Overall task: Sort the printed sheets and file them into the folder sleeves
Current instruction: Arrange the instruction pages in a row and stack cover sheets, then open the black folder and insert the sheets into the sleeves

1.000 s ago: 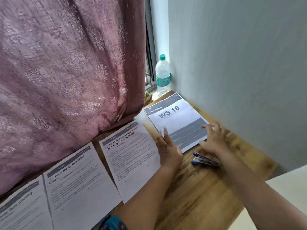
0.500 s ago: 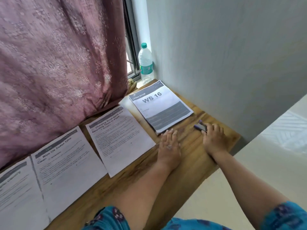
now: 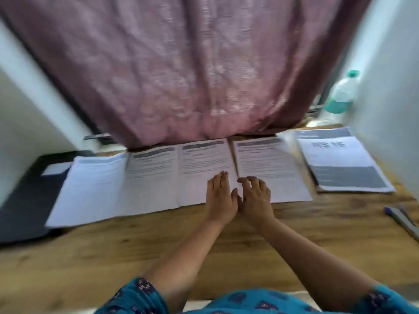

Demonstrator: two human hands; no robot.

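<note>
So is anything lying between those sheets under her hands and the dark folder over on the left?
Yes. Two more printed sheets lie side by side between the sheets under the left hand and right hand and the dark folder; the leftmost seems to overlap the folder's edge. Nothing else stands there.

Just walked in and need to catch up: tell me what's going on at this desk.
A person is sorting printed sheets laid in a row along the back of a wooden desk, below a curtain. The left hand rests flat on one middle sheet and the right hand on the sheet beside it; neither hand grips anything. A stapled "WS 16" stack lies at the right end, a dark folder at the left end. Nothing visibly sits in a sleeve yet.
</note>
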